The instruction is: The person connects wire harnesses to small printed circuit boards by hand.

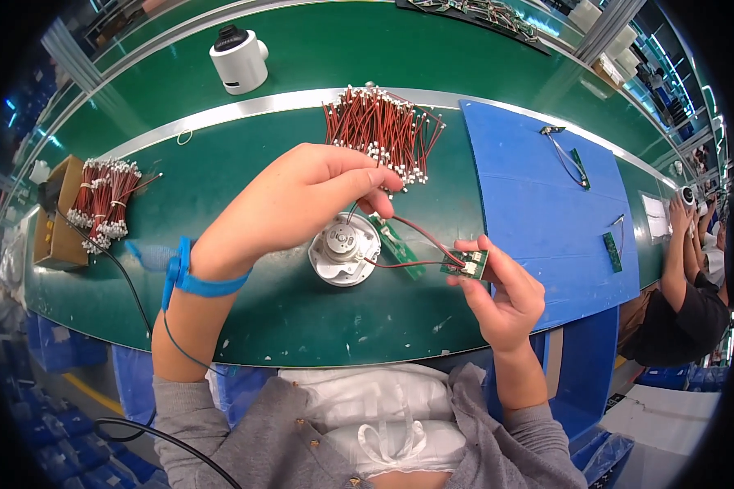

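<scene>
My right hand [506, 297] pinches a small green circuit board [467, 262] with white connectors by its edges. Red and dark wires run leftward from that board. Higher up, my left hand [318, 187] closes its fingertips on a red-and-black cable [416, 228] that leads to the board. Below the left hand, a round white housing [326, 270] with a silver motor-like part [340, 239] lies on the green table, and a red wire joins it to the board. A longer green circuit board [398, 247] rests beside the housing, partly behind the wires.
A pile of red-and-black cables [375, 122] lies beyond my hands. More bundles [106, 200] sit by a cardboard box [61, 216] at left. Wired boards [612, 251] rest on a blue sheet [538, 204]. A white camera-like device [240, 65] stands behind. Another person [681, 301] works at right.
</scene>
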Demonstrator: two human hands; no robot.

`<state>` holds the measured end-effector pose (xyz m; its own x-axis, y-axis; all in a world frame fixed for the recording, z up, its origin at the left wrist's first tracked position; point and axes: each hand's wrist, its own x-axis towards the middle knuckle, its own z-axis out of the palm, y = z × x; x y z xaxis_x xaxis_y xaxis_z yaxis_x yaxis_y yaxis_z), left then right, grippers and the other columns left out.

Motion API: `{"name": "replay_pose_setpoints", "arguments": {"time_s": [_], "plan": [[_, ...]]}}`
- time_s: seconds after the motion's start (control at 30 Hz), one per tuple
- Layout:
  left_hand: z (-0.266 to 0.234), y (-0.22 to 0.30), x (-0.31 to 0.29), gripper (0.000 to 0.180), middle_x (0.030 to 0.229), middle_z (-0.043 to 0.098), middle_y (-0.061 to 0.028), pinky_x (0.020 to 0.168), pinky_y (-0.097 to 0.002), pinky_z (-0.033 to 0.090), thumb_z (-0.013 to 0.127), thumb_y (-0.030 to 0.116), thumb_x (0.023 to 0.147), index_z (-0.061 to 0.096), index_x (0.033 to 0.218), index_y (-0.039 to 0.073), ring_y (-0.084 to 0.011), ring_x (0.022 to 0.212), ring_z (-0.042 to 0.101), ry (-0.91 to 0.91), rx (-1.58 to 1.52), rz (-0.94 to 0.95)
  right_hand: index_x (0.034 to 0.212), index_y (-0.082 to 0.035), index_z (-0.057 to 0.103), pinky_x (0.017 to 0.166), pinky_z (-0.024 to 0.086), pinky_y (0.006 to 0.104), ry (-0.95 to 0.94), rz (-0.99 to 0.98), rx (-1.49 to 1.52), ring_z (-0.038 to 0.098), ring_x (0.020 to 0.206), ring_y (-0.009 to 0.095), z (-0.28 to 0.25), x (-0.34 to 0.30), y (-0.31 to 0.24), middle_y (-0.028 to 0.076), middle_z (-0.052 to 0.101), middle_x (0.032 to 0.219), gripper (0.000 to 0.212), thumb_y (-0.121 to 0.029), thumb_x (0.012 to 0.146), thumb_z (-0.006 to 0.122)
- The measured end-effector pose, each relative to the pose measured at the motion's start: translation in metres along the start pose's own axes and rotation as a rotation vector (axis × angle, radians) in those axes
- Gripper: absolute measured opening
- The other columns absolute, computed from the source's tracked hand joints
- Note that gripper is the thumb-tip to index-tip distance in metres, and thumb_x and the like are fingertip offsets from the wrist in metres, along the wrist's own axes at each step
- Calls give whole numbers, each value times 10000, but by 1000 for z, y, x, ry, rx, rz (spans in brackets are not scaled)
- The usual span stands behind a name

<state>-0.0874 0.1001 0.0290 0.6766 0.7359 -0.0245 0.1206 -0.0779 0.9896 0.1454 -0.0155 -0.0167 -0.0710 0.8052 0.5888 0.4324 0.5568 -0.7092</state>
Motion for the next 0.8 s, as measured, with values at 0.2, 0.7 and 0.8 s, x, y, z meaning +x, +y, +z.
{"name": "replay_pose_setpoints", "arguments": {"time_s": [0.2, 0.7, 0.8], "plan": [[18, 35, -14, 311, 825, 595, -72, 811, -277, 433, 405, 124, 938, 580, 1094, -81, -139, 834, 549, 200, -21, 299, 1147, 39, 564, 619, 523, 244, 2, -17, 17, 645, 673, 155, -4, 3, 9, 183, 649, 982, 481, 96, 682, 674], [44, 25, -17, 233, 790, 632, -92, 652, -285, 444, 610, 2, 765, 675, 987, 25, -196, 721, 584, 329, 541, 609, 1141, 35, 567, 629, 521, 249, -5, -45, 20, 648, 668, 161, -4, 5, -5, 184, 647, 988, 481, 97, 677, 677], [45, 25, -18, 216, 790, 661, -91, 637, -278, 450, 659, 4, 718, 698, 928, 38, -189, 726, 608, 347, 462, 590, 1141, 34, 567, 626, 521, 251, -9, -59, 9, 648, 669, 163, -4, 6, -8, 185, 646, 992, 486, 97, 673, 682]]}}
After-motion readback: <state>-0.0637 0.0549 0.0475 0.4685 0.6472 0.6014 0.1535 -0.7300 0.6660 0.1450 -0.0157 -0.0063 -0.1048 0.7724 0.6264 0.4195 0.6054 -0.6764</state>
